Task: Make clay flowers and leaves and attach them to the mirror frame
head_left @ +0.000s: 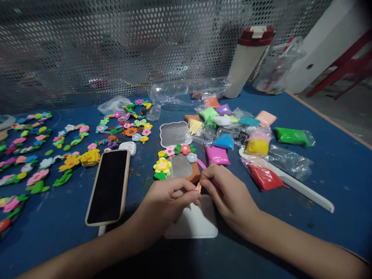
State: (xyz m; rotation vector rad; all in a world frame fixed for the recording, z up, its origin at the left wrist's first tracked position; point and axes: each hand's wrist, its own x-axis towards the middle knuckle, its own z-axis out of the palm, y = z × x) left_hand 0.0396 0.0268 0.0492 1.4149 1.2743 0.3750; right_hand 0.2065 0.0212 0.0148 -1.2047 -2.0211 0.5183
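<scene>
Between the fingertips of both hands is a small pinkish-orange piece of clay (198, 187), partly hidden by the fingers. My left hand (171, 197) pinches it from the left, and my right hand (225, 188) grips its other side with thumb and forefinger. Just beyond them lies a small frame (162, 166) with a clear middle, its rim covered with clay flowers, leaves and a brown strip (195, 170). A thin pink strip (201, 164) sticks out at its right. Below my hands, a white rectangular plate (200, 224) lies on the blue table.
A phone (109, 186) lies left, beside a white earbud case (128, 148). Several flower-trimmed clay pieces (72, 135) spread farther left. Bagged clay (223, 141), a white comb (305, 192) and a tumbler (248, 62) are to the right. A perforated metal panel (116, 46) stands behind.
</scene>
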